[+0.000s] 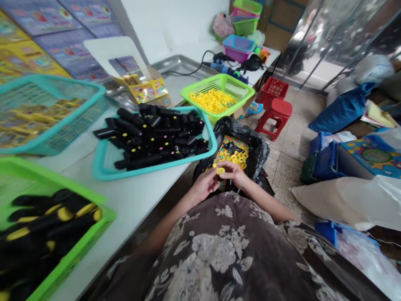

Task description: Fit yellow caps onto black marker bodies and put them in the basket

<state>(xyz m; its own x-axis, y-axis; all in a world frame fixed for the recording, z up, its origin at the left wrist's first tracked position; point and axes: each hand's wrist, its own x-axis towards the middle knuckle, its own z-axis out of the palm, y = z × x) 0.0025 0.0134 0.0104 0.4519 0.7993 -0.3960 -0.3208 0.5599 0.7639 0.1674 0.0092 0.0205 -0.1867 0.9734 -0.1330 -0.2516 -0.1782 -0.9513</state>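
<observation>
My left hand (205, 184) is closed, with a small yellow piece (214, 166) at its fingertips. Close beside it, my right hand (235, 172) is closed on a round yellow cap (221, 170) between thumb and fingers. Both hands are over a container lined with a black plastic bag (261, 146). Inside lie many tiny multicoloured beads (227, 146) and several yellow ring-shaped pieces (239, 159). Left of my hands, a turquoise basket (156, 164) on the table holds black tubes (163, 133), some with small yellow or pink dots.
A lime-green basket of yellow pieces (216, 100) stands behind the turquoise one. At the left are a green basket (103, 217) of black-and-yellow tubes and another turquoise basket (62, 133). A red stool (277, 115) and stuffed sacks (341, 200) occupy the floor to the right.
</observation>
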